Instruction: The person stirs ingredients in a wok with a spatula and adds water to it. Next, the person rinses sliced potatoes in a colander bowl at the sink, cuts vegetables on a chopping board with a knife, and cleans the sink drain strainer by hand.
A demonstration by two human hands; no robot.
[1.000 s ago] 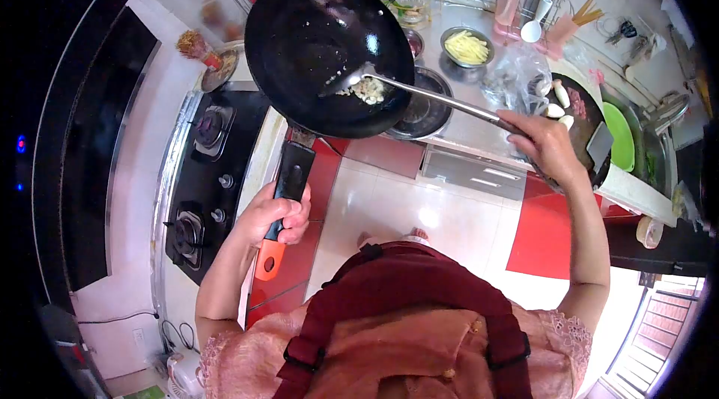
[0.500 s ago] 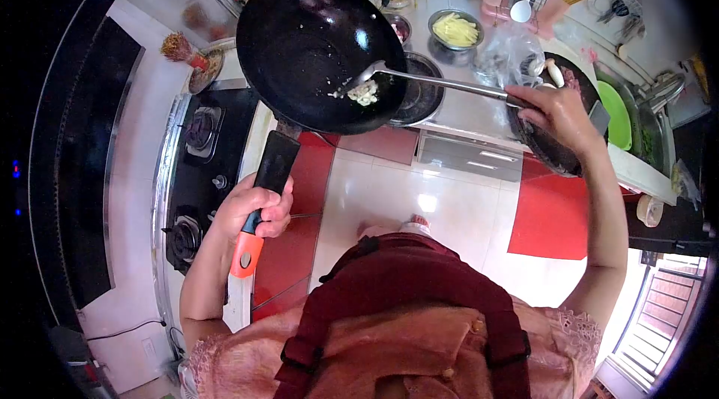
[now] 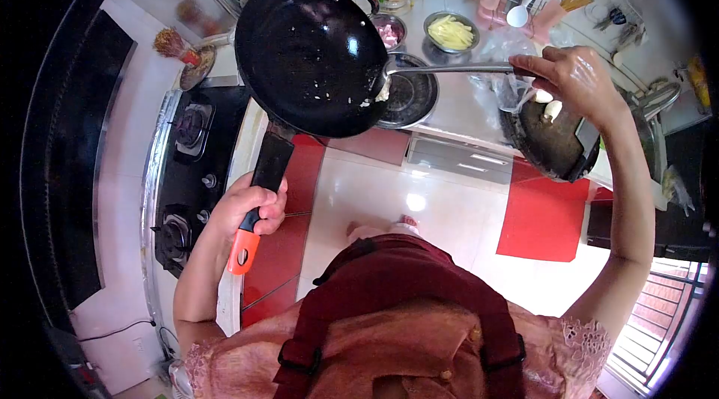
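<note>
My left hand is wrapped round the black and orange handle of a black wok, which is tilted and held off the stove. In my right hand is the end of a long metal spatula. Its blade is at the wok's right rim, beside a small clump of whitish chopped food. A few pale bits stick to the wok's dark inside. Just beyond that rim, partly hidden by it, lies a round metal dish on the counter.
Bowls of pale yellow strips and pink pieces stand on the counter. A dark round board with white pieces lies below my right hand. The gas stove is at left. Knives stand in a rack.
The spatula has moved right with the food clump, from inside the wok to its rim. My right hand has risen and shifted right. My left hand keeps its grip on the wok.
</note>
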